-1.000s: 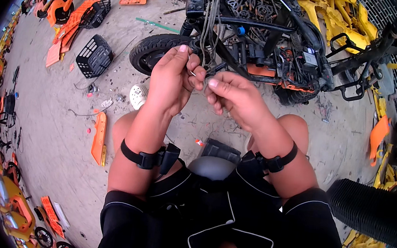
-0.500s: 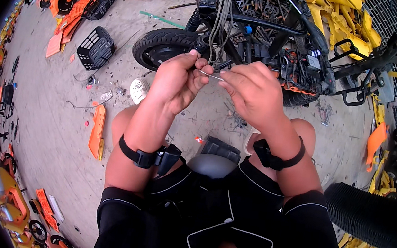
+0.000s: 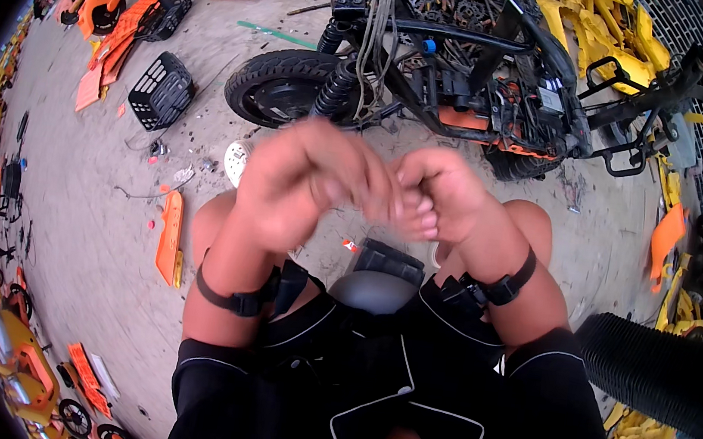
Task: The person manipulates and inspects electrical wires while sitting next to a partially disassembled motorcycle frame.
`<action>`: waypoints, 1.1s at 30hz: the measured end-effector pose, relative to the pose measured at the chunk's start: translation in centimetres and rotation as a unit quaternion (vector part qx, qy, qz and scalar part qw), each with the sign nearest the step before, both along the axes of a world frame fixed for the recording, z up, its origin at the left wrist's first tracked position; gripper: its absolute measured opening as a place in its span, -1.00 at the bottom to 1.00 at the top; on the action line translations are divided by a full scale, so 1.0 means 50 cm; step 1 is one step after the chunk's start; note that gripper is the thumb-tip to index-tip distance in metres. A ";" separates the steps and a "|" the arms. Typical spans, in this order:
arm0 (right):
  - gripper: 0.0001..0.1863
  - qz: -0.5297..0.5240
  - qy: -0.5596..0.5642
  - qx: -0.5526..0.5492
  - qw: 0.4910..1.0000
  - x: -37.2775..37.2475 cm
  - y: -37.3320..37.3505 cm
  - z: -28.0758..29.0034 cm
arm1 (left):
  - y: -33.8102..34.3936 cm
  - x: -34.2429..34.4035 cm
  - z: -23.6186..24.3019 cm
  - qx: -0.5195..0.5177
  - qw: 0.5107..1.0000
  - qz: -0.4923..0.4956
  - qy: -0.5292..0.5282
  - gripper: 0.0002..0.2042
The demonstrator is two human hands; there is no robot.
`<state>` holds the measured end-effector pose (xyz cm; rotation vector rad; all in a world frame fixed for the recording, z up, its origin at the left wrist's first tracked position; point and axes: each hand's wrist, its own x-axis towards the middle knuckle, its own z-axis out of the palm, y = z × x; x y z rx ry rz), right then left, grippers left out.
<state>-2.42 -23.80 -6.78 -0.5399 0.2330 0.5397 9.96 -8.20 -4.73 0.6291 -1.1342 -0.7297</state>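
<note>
Close together in front of my lap, my two hands meet just short of a stripped scooter frame [image 3: 464,33]. Motion smears my left hand [image 3: 300,179]; its fingers point toward the right one and what they hold, if anything, does not show. The fingers of my right hand [image 3: 445,194] are curled in, the tips pressed together beside the left fingers, and anything between them is hidden. Beyond the hands are the frame's black wheel [image 3: 278,64], a spring shock absorber [image 3: 338,88] and a bundle of hanging grey cables [image 3: 378,40].
A black basket [image 3: 162,92] and an orange plastic strip [image 3: 169,238] lie on the left floor. A dark box-shaped part [image 3: 390,261] sits between my legs. Metal parts [image 3: 450,1] are heaped behind the frame, yellow panels [image 3: 603,31] to the far right. A ribbed black object [image 3: 642,374] stands at right.
Both hands have come nearer to me, away from the frame, and the left now overlaps the right fingertips. The thin metal piece seen between them earlier no longer shows.
</note>
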 end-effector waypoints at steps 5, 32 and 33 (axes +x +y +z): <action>-0.72 0.033 -0.089 -0.245 0.965 -0.020 0.066 -0.051 | 0.009 -0.075 0.040 0.034 0.938 -0.122 -0.322 -0.98; -0.63 -0.258 -0.396 -0.854 0.217 0.004 0.043 0.016 | -0.014 0.048 -0.036 0.280 0.853 0.183 0.402 -0.83; -0.68 -0.270 -0.387 -0.856 0.210 0.005 0.045 0.012 | -0.015 0.049 -0.036 0.285 0.850 0.183 0.405 -0.83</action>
